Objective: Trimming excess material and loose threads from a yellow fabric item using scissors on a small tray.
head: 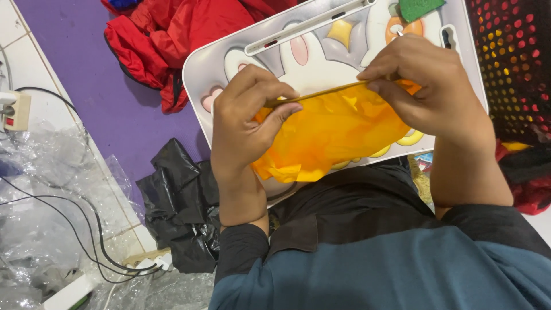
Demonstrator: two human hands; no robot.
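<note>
Folding yellow tissue over a lap tray

We saw both hands pinching crumpled yellow tissue paper (330, 135) above a cartoon lap tray (321, 51): left hand (247, 117) and right hand (427, 86), fingers closed on its top edge. One straight fold looked formed; the rest hung loose. Whatever lay beneath the paper was hidden

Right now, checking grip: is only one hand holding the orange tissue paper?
No, both the left hand and right hand pinch the orange tissue paper.
</note>
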